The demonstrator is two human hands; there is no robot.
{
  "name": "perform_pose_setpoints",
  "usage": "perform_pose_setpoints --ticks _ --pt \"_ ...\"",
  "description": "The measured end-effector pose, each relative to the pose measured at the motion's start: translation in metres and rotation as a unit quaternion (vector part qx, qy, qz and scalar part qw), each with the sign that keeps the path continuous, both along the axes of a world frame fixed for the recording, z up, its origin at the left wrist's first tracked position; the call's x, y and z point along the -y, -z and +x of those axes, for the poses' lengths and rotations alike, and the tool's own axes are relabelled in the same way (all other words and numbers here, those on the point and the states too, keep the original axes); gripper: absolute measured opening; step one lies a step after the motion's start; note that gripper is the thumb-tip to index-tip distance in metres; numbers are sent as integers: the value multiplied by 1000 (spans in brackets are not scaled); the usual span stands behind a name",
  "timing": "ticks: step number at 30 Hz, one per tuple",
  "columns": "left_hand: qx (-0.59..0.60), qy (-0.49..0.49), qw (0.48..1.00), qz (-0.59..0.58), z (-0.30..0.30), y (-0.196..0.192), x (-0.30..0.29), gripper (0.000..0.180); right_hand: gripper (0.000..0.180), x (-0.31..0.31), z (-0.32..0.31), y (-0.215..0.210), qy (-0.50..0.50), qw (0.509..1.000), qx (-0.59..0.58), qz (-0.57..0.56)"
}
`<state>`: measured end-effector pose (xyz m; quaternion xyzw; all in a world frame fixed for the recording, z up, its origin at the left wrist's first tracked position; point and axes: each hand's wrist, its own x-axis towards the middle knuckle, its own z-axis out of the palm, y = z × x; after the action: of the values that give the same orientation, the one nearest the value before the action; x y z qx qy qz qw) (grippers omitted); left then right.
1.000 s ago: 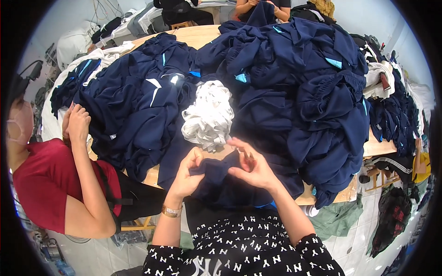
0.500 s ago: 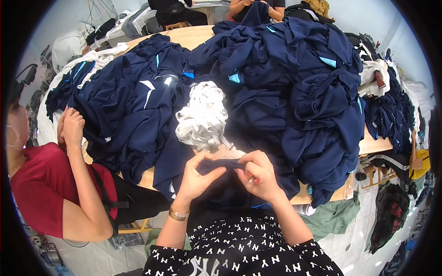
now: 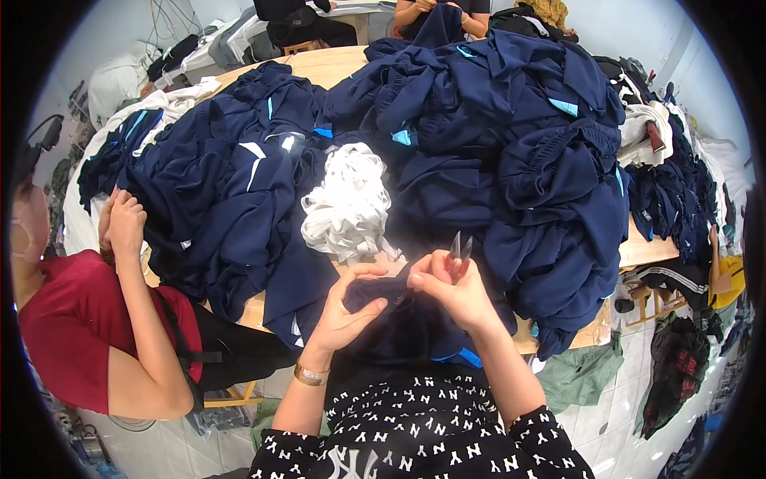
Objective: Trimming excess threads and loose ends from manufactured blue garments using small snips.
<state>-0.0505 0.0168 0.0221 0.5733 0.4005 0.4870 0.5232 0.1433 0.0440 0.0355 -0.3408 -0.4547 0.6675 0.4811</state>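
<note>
A navy garment (image 3: 415,323) lies bunched at the table's near edge against my body, with a bright blue patch on it. My left hand (image 3: 341,315) is curved round its raised edge, thumb and fingers on either side of the cloth. Just right of that edge, my right hand (image 3: 453,287) is closed round small thread snips (image 3: 460,247), whose two metal blades point up and away. Its thumb and forefinger are pinched together; I cannot make out what is between them. A pile of white tape (image 3: 349,203) lies beyond my hands.
Large heaps of navy garments (image 3: 558,184) cover the wooden table (image 3: 331,65) on both sides. At the left a person in a red shirt (image 3: 76,327) handles navy cloth. Another person (image 3: 447,20) works across the table. Green cloth (image 3: 578,375) lies on the floor at right.
My right hand has lifted slightly and turned, so the snips' blades now show pointing up. The garment edge is no longer stretched taut between my hands. My left thumb and forefinger have spread slightly.
</note>
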Motion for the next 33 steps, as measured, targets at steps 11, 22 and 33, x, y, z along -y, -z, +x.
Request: perform_pose_setpoints --ticks 11,22,33 --pt "-92 -78 992 -42 -4 -3 -4 16 42 -10 4 -11 46 995 -94 -6" --pt "-359 -151 919 62 -11 -6 7 17 38 -17 -32 49 142 966 179 123" --pt "-15 -155 988 1 -48 18 6 23 38 -3 8 38 -36 962 -195 -189"
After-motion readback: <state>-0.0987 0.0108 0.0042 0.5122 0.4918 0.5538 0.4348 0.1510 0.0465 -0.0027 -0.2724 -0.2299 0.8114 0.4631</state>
